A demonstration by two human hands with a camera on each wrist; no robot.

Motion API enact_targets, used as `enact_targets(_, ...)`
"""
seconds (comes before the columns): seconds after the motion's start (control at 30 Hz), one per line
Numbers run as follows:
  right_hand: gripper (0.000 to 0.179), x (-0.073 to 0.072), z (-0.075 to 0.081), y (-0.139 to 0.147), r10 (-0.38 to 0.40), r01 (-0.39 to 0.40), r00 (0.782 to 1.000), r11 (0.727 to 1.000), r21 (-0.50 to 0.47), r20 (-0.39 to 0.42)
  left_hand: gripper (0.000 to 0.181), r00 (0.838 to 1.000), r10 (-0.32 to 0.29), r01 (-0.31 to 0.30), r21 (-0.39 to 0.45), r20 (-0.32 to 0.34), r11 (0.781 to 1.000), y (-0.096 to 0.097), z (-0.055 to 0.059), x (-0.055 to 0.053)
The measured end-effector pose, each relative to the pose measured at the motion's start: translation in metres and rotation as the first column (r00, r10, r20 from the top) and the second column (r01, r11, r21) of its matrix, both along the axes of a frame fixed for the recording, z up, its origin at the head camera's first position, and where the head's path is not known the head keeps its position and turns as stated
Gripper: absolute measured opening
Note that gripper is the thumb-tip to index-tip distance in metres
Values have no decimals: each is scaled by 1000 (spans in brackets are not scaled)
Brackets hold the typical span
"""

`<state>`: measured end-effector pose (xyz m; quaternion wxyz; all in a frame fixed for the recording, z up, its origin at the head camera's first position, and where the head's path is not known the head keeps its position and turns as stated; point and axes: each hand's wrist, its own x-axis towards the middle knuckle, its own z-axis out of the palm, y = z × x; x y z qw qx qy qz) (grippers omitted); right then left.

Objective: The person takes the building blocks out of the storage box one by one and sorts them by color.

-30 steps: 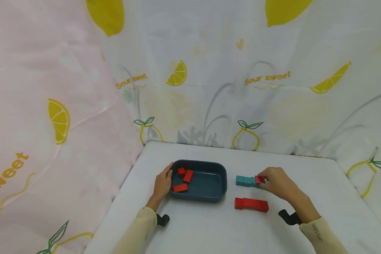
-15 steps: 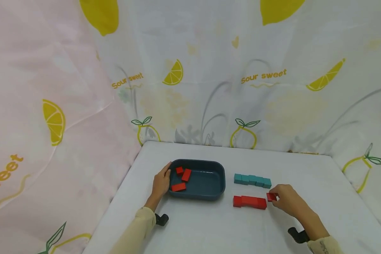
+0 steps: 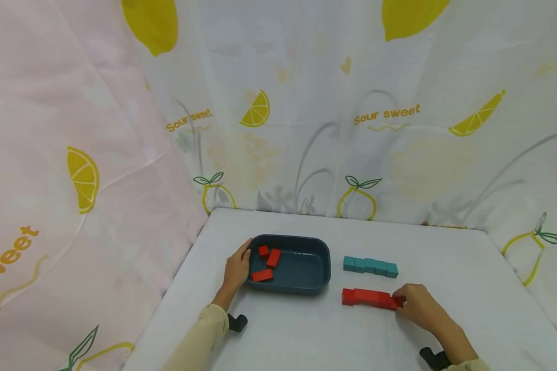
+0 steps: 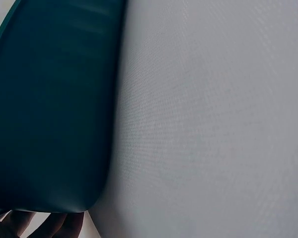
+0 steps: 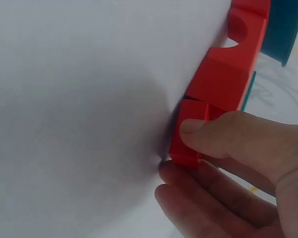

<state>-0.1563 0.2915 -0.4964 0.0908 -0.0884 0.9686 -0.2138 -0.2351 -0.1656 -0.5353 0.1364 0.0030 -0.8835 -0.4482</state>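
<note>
In the right wrist view, my right hand (image 5: 228, 163) pinches a small red block (image 5: 192, 110) between thumb and fingers. It sits against the right end of a row of red blocks (image 3: 365, 297), one of them an arch-shaped block (image 5: 223, 69). Behind this row lies a line of teal blocks (image 3: 370, 266). To the left, my left hand (image 3: 236, 267) rests against the left end of a dark blue tray (image 3: 290, 289), its fingers along the outer wall and partly hidden by the tray in the left wrist view.
Inside the tray lie a small red cube (image 3: 263, 251) and two longer red blocks, one upright in the view (image 3: 273, 258) and one near the front wall (image 3: 262, 275). Everything stands on a white table (image 3: 306, 335), with a lemon-patterned cloth (image 3: 288, 154) behind it.
My right hand has brought the red block from over the teal row toward me, to the right end of the red row. The left hand stays at the tray.
</note>
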Motion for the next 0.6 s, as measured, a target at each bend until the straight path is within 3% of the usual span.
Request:
enact_targets(0.4, 27, 1, -7, 0, 0, 1, 999, 1000, 9, -40, 40, 1000, -1, 1, -2, -8, 1000, 1, 4, 2)
enact_targets(0.6, 30, 1, 2, -1, 4, -4, 1000, 1000, 2, -23, 40, 1000, -2, 2, -6, -7, 1000, 0, 2, 1)
